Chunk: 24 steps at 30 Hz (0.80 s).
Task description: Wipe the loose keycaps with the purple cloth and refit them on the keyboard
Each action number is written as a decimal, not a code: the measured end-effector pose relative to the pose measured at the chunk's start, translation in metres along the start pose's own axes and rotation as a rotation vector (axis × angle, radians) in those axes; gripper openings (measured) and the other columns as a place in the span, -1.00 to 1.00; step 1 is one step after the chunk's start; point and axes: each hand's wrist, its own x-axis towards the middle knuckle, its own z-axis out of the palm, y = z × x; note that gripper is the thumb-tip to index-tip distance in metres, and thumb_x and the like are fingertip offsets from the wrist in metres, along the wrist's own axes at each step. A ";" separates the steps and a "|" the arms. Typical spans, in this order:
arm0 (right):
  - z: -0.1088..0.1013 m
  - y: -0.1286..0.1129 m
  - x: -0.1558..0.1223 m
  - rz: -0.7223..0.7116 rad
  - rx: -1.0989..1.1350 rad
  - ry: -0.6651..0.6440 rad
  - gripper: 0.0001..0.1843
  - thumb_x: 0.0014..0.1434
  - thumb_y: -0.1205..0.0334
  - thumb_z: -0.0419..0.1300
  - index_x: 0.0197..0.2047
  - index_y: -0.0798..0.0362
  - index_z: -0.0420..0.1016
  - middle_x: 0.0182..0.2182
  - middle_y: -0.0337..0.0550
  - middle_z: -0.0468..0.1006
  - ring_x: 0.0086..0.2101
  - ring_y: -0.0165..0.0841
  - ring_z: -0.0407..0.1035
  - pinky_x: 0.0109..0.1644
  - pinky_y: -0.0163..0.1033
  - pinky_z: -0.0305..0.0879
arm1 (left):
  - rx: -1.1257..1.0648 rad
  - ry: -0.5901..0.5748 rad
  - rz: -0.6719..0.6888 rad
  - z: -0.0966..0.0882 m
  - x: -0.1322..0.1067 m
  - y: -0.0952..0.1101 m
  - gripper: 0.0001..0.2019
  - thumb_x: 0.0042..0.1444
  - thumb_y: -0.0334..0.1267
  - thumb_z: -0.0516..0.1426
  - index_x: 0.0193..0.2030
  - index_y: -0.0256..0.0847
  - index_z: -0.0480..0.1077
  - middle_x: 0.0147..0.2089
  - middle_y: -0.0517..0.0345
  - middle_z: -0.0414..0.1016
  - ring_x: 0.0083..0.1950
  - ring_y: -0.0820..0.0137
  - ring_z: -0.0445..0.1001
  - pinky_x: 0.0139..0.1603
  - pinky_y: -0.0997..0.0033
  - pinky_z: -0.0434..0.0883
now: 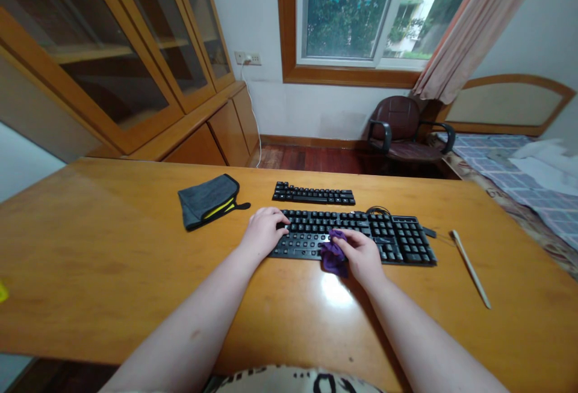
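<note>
Purple cloth [333, 254], clamped between the thumb and fingers of the right hand [363, 257], and I see it over the bare switches [298, 245] of the black keyboard [350, 222]! That keyboard lies with its long axis nearly parallel to the table's [135, 272] far edge, number pad [415, 242] pointing toward the right edge. The left hand [265, 230] covers its left end; whether those fingers grip, I honestly can't tell. Loose keycaps [313, 194] sit nearer the far edge.

On my feed, two hands [265, 232] [365, 256], one keyboard [409, 241], one keycap cluster [313, 195], two cloths [333, 259] [208, 201] (one purple, one grey), one stick [470, 269]
</note>
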 end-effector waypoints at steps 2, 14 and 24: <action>0.000 -0.001 0.000 0.004 0.001 -0.003 -0.73 -0.10 0.12 0.29 -0.30 0.05 0.56 -0.32 -0.08 0.59 -0.29 -0.23 0.47 -0.14 -0.13 0.37 | -0.003 0.002 -0.013 0.001 0.000 -0.001 -0.86 -0.12 -0.25 0.23 -0.34 -0.07 0.49 -0.17 0.16 0.44 -0.08 0.26 0.32 -0.04 0.25 0.26; 0.000 -0.002 0.001 -0.019 -0.041 -0.004 -0.74 -0.09 0.13 0.28 -0.30 0.05 0.56 -0.31 -0.08 0.59 -0.27 -0.23 0.46 -0.13 -0.12 0.35 | 0.224 -0.039 0.072 0.002 -0.015 0.020 -0.71 -0.03 -0.30 0.15 -0.11 -0.15 0.46 0.07 -0.05 0.36 0.17 0.08 0.17 0.16 0.04 0.09; 0.001 0.000 0.001 -0.009 -0.043 0.003 -0.73 -0.11 0.11 0.29 -0.32 0.06 0.56 -0.32 -0.07 0.59 -0.28 -0.22 0.47 -0.14 -0.12 0.37 | 0.323 -0.119 -0.006 0.009 -0.027 0.026 -0.57 -0.05 -0.16 0.16 0.01 -0.18 0.37 0.26 -0.11 0.09 0.33 -0.01 -0.21 0.24 -0.09 -0.20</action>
